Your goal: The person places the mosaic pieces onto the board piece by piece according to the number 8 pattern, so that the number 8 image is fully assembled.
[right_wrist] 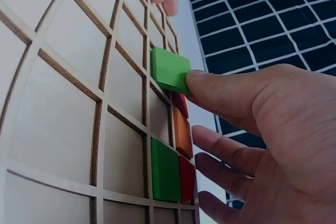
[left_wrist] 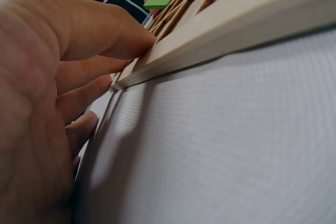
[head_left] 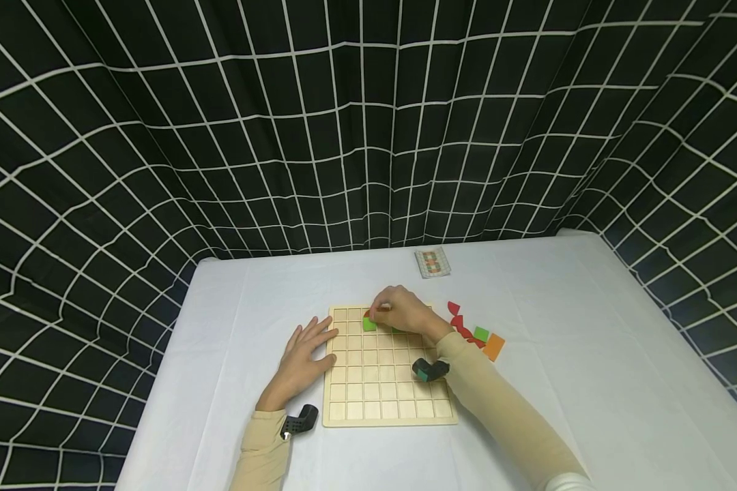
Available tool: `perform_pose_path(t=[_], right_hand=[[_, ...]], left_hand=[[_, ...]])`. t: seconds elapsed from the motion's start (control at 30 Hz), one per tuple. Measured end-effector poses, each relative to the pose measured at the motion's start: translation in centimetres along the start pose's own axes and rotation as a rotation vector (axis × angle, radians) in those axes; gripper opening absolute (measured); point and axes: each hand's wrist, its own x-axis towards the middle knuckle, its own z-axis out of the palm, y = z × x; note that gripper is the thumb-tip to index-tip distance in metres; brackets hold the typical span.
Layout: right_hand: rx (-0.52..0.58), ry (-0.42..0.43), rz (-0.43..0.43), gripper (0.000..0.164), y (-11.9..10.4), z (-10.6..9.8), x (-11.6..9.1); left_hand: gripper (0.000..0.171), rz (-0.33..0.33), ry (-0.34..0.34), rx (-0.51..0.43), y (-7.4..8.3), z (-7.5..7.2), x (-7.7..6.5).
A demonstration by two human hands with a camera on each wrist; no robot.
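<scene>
- The right hand (head_left: 403, 310) pinches a green square tile (right_wrist: 170, 69) near the wooden grid board's (head_left: 371, 374) far edge.
- The left hand (head_left: 304, 361), fingers spread, touches the board's left edge.
- The right wrist view reveals a seated orange tile (right_wrist: 182, 134), mostly covered in the head view.
- Only the head view shows a printed card (head_left: 432, 262) on the worktop (head_left: 178, 395).
</scene>
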Motion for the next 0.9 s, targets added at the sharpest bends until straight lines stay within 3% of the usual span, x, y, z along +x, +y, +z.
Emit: perform_pose_path(t=[0.3,0.6,0.9], right_hand=[[-0.106,0.007,-0.066,0.010,0.09,0.32,-0.12],[-0.126,0.006,-0.038,0.006,0.06,0.45,-0.15],[-0.139,-0.004,0.022,0.043,-0.03,0.64,-0.24]], left_hand=[[0.052,0.002,-0.001,0.003,0.17,-0.15,-0.09],[0.052,0.005,-0.005,0.000,0.10,-0.11,-0.06],[0.052,0.006,-0.002,0.007,0.04,-0.04,-0.05]])
